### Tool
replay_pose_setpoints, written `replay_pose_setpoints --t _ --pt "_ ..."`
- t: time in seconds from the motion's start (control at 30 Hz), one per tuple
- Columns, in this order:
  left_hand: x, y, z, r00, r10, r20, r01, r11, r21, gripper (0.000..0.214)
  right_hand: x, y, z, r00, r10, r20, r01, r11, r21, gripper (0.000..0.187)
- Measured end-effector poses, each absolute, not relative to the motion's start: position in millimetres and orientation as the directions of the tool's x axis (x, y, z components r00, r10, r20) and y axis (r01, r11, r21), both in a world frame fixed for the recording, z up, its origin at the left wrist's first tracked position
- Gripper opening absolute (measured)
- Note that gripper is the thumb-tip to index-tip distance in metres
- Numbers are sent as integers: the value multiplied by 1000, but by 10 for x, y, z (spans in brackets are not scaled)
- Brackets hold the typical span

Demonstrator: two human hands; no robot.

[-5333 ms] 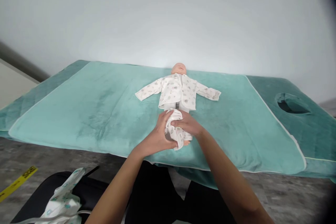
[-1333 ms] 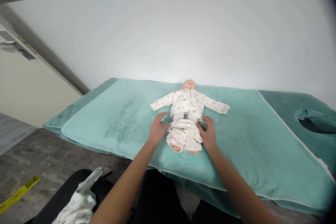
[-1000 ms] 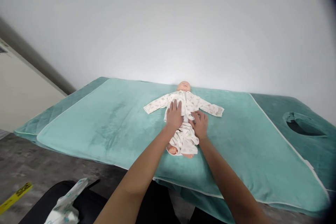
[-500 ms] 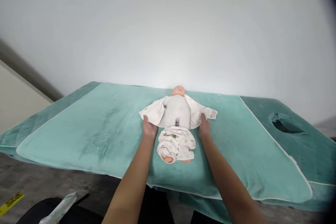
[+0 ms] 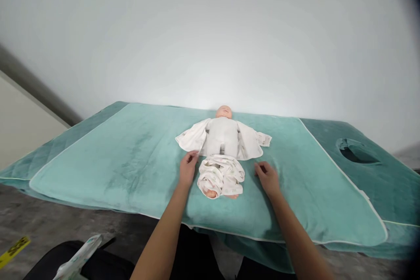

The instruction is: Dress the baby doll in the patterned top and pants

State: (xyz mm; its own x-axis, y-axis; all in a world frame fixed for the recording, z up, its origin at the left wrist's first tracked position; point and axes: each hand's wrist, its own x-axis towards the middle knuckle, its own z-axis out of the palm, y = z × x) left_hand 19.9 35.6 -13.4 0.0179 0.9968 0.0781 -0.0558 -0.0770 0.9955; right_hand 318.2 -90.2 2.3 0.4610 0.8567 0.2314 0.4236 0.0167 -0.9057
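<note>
A baby doll [image 5: 224, 112] lies on its back, head toward the wall, its grey-white cloth torso showing. An open white baby shirt [image 5: 250, 142] is spread to both sides of it, its sleeves out. White patterned trousers [image 5: 226, 170] are bunched around the doll's legs, with the feet poking out below. My left hand [image 5: 188, 168] pinches the lower edge of the shirt's left panel between thumb and fingers. Off the shirt, my right hand [image 5: 268, 178] hovers just right of the trousers, fingers loosely curled and slightly apart, holding nothing.
A teal cover [image 5: 131, 162] with white piping lies over the bed, which stands against a white wall [image 5: 210, 43]. At right the bed has an oval opening [image 5: 356, 154]. A white patterned packet [image 5: 80, 256] rests on a black surface at lower left.
My right hand has let go of the shirt's right panel and moved down and right; that panel now lies spread flat. My left hand has shifted slightly along the left panel's lower edge.
</note>
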Motion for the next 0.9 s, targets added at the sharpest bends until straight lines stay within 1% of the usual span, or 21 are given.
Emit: replay_pose_setpoints --t 0.07,0.17,0.27,0.33,0.37,0.43,0.57,0.63,0.7,0.77,0.83,0.9 --pt "229 281 -24 154 987 48 16 -51 999 30 3052 -857 119 375 887 271 436 89 -895 24" --pt "255 229 101 225 974 31 58 -45 997 27 2875 -736 167 259 924 283 371 175 -912 18" --pt "242 224 93 262 964 33 69 -52 996 20 2786 -626 59 179 960 217 261 166 -951 18" --pt "221 221 40 277 960 28 74 -51 996 14 2793 -587 -50 153 972 180 229 142 -963 19" --pt "208 215 14 270 962 23 68 -43 997 14 2811 -580 -96 144 974 175 216 141 -966 19" --pt "180 192 -18 244 970 8 32 -16 999 21 2859 -588 -152 116 977 180 155 161 -975 20" --pt "125 132 -25 220 975 -23 -90 44 995 35 2937 -644 -147 90 976 197 -94 205 -974 25" --pt "101 107 -32 223 973 -54 -145 87 986 35 2955 -666 -131 89 978 186 -157 198 -968 29" --pt "80 76 -37 254 962 -97 -149 138 979 30 2960 -675 -124 67 983 173 -152 181 -972 34" --pt "62 33 -22 316 939 -135 -89 171 981 27 2950 -675 -121 51 988 146 -123 151 -981 38" --pt "46 -23 21 399 904 -154 -4 169 986 22 2930 -671 -118 48 993 112 -75 115 -991 34" --pt "32 -77 83 479 867 -134 69 115 991 19 2910 -670 -113 20 996 82 -27 82 -996 28"
